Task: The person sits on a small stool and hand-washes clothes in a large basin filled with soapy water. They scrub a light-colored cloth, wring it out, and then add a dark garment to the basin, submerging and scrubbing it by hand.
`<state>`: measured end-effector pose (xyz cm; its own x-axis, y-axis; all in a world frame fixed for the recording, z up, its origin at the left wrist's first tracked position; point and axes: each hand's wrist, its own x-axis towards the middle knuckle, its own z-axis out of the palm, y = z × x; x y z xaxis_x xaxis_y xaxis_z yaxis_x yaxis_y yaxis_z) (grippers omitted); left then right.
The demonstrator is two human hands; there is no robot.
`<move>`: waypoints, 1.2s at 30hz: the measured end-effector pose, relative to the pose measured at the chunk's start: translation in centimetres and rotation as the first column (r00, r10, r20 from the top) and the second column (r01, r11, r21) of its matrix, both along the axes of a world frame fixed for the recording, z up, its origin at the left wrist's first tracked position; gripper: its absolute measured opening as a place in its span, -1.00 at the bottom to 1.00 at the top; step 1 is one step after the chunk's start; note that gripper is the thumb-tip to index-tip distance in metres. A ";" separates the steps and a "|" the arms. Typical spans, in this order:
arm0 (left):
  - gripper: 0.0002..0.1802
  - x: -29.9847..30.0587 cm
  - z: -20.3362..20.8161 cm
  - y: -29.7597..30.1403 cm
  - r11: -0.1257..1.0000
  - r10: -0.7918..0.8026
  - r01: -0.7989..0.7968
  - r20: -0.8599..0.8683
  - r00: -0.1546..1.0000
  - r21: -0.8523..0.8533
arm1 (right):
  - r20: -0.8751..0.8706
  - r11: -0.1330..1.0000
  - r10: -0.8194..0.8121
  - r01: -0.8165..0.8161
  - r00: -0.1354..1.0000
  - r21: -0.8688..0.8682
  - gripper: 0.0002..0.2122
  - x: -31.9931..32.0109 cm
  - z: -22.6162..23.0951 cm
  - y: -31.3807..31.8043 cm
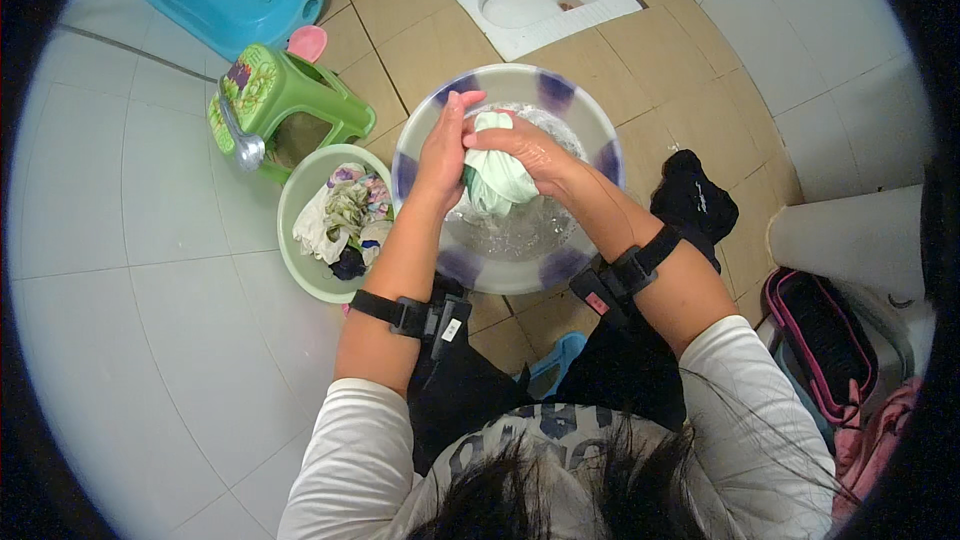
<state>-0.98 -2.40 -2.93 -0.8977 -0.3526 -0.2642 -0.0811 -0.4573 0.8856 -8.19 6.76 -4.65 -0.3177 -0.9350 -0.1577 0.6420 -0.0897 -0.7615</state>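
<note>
Grasped by the right hand [535, 151], the pale green cloth [500, 182] is over the basin [606, 145] directly below; the left hand [438, 162] lies alongside, its grip unclear. Squeezing seems underway; next calls for 2 palms pressing evenly.

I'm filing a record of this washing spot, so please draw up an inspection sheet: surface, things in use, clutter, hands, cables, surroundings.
Surface: tan tiled floor.
Things in use: pale green cloth, bunched over a white-and-purple basin holding water.
Clutter: pale green tub of mixed clothes; green stool; blue tub; pink scoop.
Hands: right hand wrapped around the cloth; left hand beside it, grip unclear.
Cables: nothing seen.
Surroundings: white tiled walls; white squat toilet beyond the basin.
</note>
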 end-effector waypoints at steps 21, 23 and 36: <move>-0.59 0.8 0.2 2.1 0.897 -0.420 0.442 0.299 0.857 -0.006 | -0.555 0.945 -0.317 0.302 0.769 -0.122 -0.91 -0.9 1.9 1.0; -0.59 0.6 -0.1 2.3 0.884 -0.367 0.443 0.369 0.854 -0.147 | -0.543 0.924 -0.360 0.369 0.759 -0.097 -0.91 -0.7 1.4 0.8; -0.69 -0.3 -1.6 4.3 0.693 0.000 0.292 0.405 0.914 -0.659 | -0.184 0.874 -0.420 0.450 0.889 0.182 -0.93 -1.3 -0.3 0.4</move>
